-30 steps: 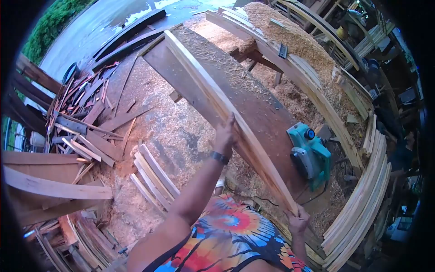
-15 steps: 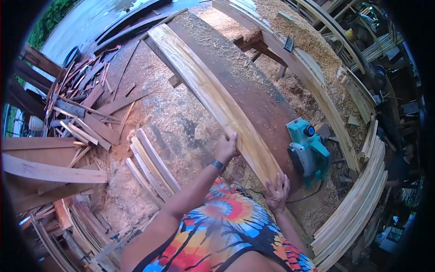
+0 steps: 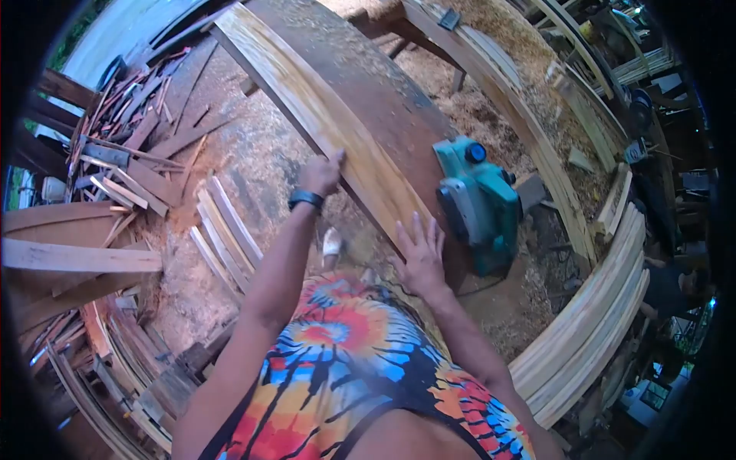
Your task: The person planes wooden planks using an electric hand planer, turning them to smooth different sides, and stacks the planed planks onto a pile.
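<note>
A long, slightly curved wooden board (image 3: 326, 115) lies slanting along the workbench (image 3: 379, 84), its pale face streaked with brown grain. My left hand (image 3: 320, 175), with a dark band at the wrist, grips the board's left edge, its fingertips partly hidden. At the near end, my right hand (image 3: 421, 253) rests on the board with fingers spread. Just right of that hand stands a teal electric planer (image 3: 483, 199) on the bench, touched by neither hand.
Curved planks (image 3: 586, 314) are stacked at the right. A long beam (image 3: 521, 123) runs beyond the planer. Several strips (image 3: 224, 234) lean at the left, near scrap wood (image 3: 138, 115). Shavings (image 3: 502, 38) cover the ground, and a shod foot (image 3: 331, 244) shows below the bench.
The view has shifted, so the bench and planer appear farther left. My right hand's fingers have spread wider over the board's near end. My left hand still holds its left edge.
</note>
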### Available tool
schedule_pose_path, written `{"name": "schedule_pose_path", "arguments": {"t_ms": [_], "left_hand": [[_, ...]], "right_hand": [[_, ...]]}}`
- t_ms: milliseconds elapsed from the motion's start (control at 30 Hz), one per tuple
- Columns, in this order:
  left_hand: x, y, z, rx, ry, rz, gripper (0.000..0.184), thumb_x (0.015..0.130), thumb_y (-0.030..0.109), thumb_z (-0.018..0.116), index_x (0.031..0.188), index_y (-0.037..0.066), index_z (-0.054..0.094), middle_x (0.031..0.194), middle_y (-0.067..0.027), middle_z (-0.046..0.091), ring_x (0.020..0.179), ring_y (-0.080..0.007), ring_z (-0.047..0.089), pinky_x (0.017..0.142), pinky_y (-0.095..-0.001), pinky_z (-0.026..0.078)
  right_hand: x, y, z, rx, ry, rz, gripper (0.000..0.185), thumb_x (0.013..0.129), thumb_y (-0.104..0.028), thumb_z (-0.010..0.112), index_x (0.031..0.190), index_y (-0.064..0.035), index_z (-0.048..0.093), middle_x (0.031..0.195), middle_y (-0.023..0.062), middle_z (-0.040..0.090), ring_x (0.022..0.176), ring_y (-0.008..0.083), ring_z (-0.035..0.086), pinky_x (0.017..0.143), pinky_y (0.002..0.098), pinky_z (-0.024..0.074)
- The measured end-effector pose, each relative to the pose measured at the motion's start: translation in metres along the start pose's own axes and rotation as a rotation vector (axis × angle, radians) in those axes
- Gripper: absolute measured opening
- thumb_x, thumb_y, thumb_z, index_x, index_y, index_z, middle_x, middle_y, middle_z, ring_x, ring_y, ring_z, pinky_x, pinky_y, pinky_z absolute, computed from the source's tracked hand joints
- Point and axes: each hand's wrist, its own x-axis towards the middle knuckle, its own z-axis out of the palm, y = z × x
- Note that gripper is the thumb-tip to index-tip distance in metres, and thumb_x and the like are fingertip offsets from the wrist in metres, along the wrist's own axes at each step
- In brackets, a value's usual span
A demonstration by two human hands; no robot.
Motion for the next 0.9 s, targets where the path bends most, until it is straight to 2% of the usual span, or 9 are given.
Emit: {"name": "schedule_pose_path", "arguments": {"t_ms": [200, 333, 400, 500, 533, 633, 700, 767, 900], "left_hand": [[-0.019, -0.034, 0.065, 0.17, 0.669, 0.242, 0.103, 0.073, 0.056, 0.08, 0.139, -0.009, 0.036, 0.13, -0.0328, 0.056, 0.12, -0.0426, 0.057, 0.1, -0.0458, 0.047], [-0.083, -0.039, 0.118, -0.254, 0.281, 0.325, 0.109, 0.064, 0.05, 0.089, 0.137, -0.01, 0.034, 0.131, -0.0319, 0.054, 0.122, -0.0405, 0.056, 0.104, -0.0446, 0.045], [-0.129, -0.04, 0.141, -0.22, 0.115, 0.327, 0.103, 0.068, 0.041, 0.09, 0.138, -0.007, 0.032, 0.127, -0.0267, 0.06, 0.117, -0.0339, 0.061, 0.101, -0.0408, 0.049], [-0.155, -0.085, 0.18, -0.043, -0.5, 0.191, 0.13, 0.063, 0.054, 0.088, 0.151, -0.009, 0.015, 0.148, -0.0346, 0.037, 0.139, -0.0405, 0.041, 0.118, -0.0417, 0.03], [-0.173, -0.095, 0.19, 0.025, -0.509, 0.278, 0.116, 0.066, 0.051, 0.086, 0.144, -0.013, 0.029, 0.135, -0.0344, 0.052, 0.128, -0.0428, 0.053, 0.11, -0.0425, 0.04], [-0.188, -0.126, 0.226, 0.14, -0.819, 0.286, 0.12, 0.069, 0.06, 0.079, 0.151, -0.007, 0.024, 0.142, -0.0357, 0.046, 0.132, -0.0448, 0.048, 0.113, -0.0429, 0.037], [-0.187, -0.172, 0.277, 0.27, -0.591, 0.63, 0.094, 0.079, 0.062, 0.069, 0.144, -0.001, 0.045, 0.137, -0.0304, 0.054, 0.13, -0.0435, 0.05, 0.111, -0.0455, 0.039], [-0.17, -0.182, 0.299, 0.547, -0.825, 0.859, 0.071, 0.082, 0.059, 0.065, 0.127, 0.004, 0.06, 0.128, -0.0265, 0.061, 0.123, -0.0414, 0.056, 0.107, -0.0489, 0.041], [-0.183, -0.142, 0.247, 0.671, -0.832, 0.494, 0.054, 0.087, 0.057, 0.059, 0.098, 0.005, 0.072, 0.105, -0.0206, 0.071, 0.102, -0.0364, 0.067, 0.096, -0.0533, 0.046]], "right_hand": [[-0.001, 0.06, -0.113, 0.064, 0.758, -0.098, 0.053, 0.085, -0.022, 0.075, 0.13, -0.0012, 0.057, 0.124, 0.0243, 0.061, 0.12, 0.0437, 0.056, 0.102, 0.0501, 0.0453], [0.022, 0.118, -0.131, 0.33, 0.2, 0.379, 0.053, 0.093, -0.04, 0.069, 0.127, -0.0006, 0.056, 0.1, 0.0197, 0.067, 0.093, 0.0344, 0.067, 0.082, 0.0448, 0.0538], [0.028, 0.156, -0.12, 0.857, -0.049, 0.259, 0.063, 0.095, -0.056, 0.059, 0.129, -0.003, 0.053, 0.088, 0.0127, 0.067, 0.072, 0.0218, 0.067, 0.065, 0.0336, 0.0533], [0.036, 0.174, -0.129, 1.136, -0.362, 0.169, 0.065, 0.094, -0.063, 0.054, 0.123, -0.0055, 0.054, 0.08, 0.0066, 0.064, 0.064, 0.0121, 0.063, 0.056, 0.0257, 0.0482], [0.034, 0.165, -0.132, 1.15, -0.326, 0.24, 0.059, 0.094, -0.063, 0.054, 0.113, -0.0063, 0.055, 0.072, 0.004, 0.059, 0.059, 0.0124, 0.059, 0.054, 0.0272, 0.0474], [0.024, 0.142, -0.129, 1.114, -0.167, 0.287, 0.058, 0.095, -0.064, 0.053, 0.105, -0.0069, 0.054, 0.069, 0.002, 0.054, 0.055, 0.0117, 0.053, 0.052, 0.0276, 0.0451], [0.01, 0.12, -0.131, 1.004, -0.136, 0.251, 0.06, 0.095, -0.064, 0.051, 0.104, -0.0051, 0.055, 0.069, 0.0018, 0.053, 0.052, 0.0112, 0.05, 0.05, 0.0269, 0.0427], [-0.014, 0.104, -0.142, 1.05, -0.157, 0.242, 0.062, 0.096, -0.064, 0.05, 0.106, -0.0033, 0.055, 0.068, 0.0015, 0.054, 0.053, 0.0107, 0.051, 0.05, 0.0263, 0.0421], [-0.061, 0.096, -0.138, 0.975, -0.207, 0.239, 0.077, 0.086, -0.072, 0.055, 0.112, 0.0, 0.055, 0.067, 0.0009, 0.054, 0.05, 0.0088, 0.05, 0.045, 0.025, 0.04]]}}
